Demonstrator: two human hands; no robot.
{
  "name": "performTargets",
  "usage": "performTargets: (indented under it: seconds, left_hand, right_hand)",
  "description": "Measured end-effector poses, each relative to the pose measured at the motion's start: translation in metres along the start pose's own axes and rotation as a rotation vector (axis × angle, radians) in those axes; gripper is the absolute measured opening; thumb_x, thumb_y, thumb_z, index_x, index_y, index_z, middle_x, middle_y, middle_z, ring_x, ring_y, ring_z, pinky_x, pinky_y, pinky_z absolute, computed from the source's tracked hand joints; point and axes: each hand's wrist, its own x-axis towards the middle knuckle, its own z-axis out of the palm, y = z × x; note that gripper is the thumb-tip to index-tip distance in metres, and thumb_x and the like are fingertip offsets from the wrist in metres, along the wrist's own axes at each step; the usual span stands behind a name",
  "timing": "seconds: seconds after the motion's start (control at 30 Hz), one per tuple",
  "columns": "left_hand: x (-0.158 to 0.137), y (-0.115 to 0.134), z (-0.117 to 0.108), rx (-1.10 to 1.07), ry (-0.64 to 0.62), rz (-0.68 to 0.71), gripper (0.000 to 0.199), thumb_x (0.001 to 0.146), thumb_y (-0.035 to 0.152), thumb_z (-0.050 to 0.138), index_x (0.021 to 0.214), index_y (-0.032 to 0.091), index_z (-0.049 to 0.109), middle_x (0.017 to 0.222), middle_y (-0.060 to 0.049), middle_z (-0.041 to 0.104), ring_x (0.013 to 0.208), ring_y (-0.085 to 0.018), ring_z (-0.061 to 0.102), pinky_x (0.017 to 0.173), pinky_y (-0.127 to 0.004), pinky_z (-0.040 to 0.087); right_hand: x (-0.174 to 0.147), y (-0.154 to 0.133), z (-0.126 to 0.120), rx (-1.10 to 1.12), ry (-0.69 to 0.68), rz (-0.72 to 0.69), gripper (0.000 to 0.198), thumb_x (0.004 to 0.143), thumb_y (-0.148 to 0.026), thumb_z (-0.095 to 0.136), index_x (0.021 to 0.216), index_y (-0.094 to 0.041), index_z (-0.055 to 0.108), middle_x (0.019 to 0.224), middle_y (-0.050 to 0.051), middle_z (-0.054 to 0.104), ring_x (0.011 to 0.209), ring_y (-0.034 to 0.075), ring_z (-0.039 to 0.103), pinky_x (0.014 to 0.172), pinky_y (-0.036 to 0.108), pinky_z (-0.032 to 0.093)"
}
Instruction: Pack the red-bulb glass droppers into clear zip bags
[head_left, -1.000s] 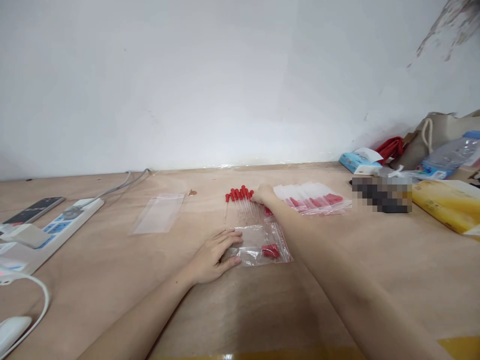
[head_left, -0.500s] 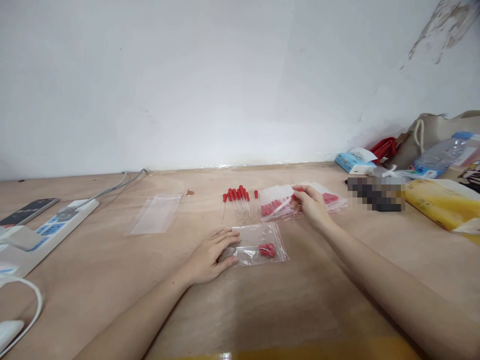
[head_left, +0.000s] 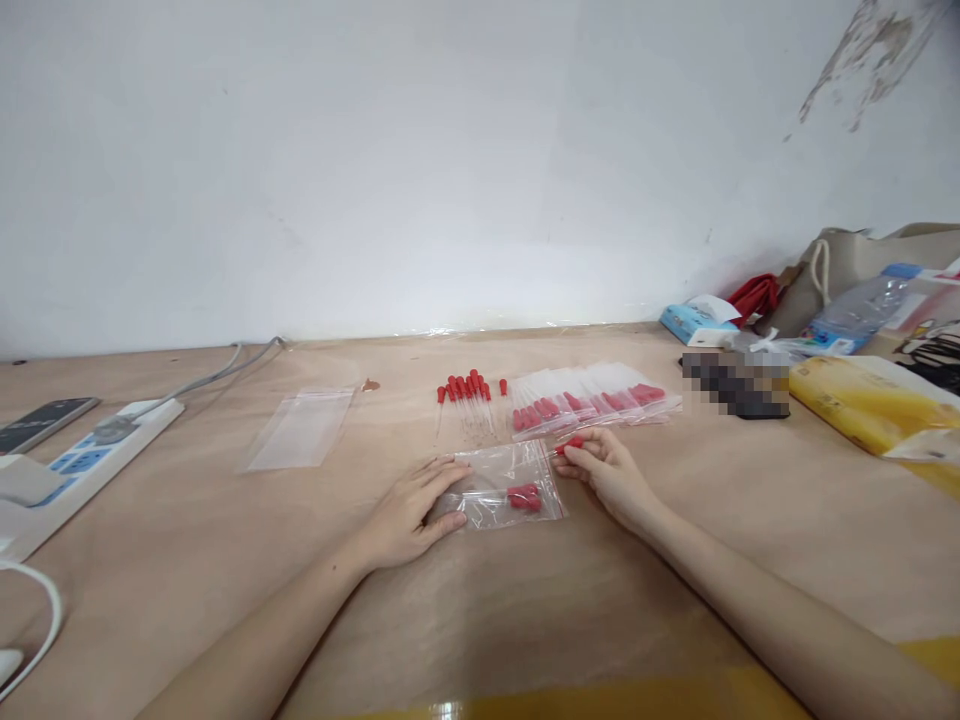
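One red-topped dropper (head_left: 574,443) sits pinched in the right hand (head_left: 611,474), at the red-lined edge of a clear bag (head_left: 491,467) on the table (head_left: 397,630); the left hand (head_left: 412,515) lies flat over that bag, grasping nothing. It looks light, probably fragile along the stem, so I'd hold the likely soft bulb: bright red, with a pale, slender shaft.
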Motion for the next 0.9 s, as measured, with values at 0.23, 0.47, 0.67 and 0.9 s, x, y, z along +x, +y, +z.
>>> performTargets:
  seconds: [0.23,0.47,0.67,0.9]
  left_hand:
    - [0.000,0.002,-0.001,0.005,-0.015,-0.027,0.047,0.088,0.038,0.045,0.131,0.024,0.033,0.131,-0.006,0.044,0.122,-0.023,0.037,0.101,-0.042,0.031]
    - [0.000,-0.001,0.001,0.003,-0.011,-0.020,0.046,0.088,0.037,0.046,0.130,0.024,0.035,0.130,-0.006,0.044,0.124,-0.023,0.035,0.102,-0.042,0.031]
    - [0.001,0.000,0.000,-0.047,0.007,0.019,0.030,0.087,0.034,0.047,0.114,0.022,0.045,0.128,-0.006,0.046,0.124,-0.022,0.036,0.103,-0.042,0.029]
    - [0.000,0.001,-0.001,-0.100,0.024,0.004,0.019,0.086,0.033,0.048,0.099,0.020,0.045,0.126,-0.010,0.048,0.121,-0.024,0.039,0.098,-0.043,0.034]
  right_hand:
    - [-0.001,0.002,0.000,-0.573,-0.170,-0.130,0.023,0.061,-0.035,0.069,0.073,-0.019,0.057,0.054,-0.005,0.049,0.045,0.008,0.041,0.043,0.022,0.035]
    - [0.000,0.011,-0.002,-0.767,-0.307,-0.474,0.015,0.077,-0.026,0.053,0.082,-0.023,0.067,0.095,0.006,0.056,0.089,0.018,0.053,0.079,0.033,0.044]
    - [0.025,-0.024,-0.003,-0.954,-0.075,-0.420,0.016,0.075,-0.027,0.052,0.082,-0.018,0.062,0.078,0.004,0.061,0.068,0.014,0.056,0.065,0.028,0.045]
    - [0.095,-0.039,0.063,-1.238,-0.029,-0.202,0.012,0.068,-0.016,0.057,0.079,-0.014,0.061,0.081,0.008,0.066,0.080,0.017,0.060,0.069,0.023,0.043]
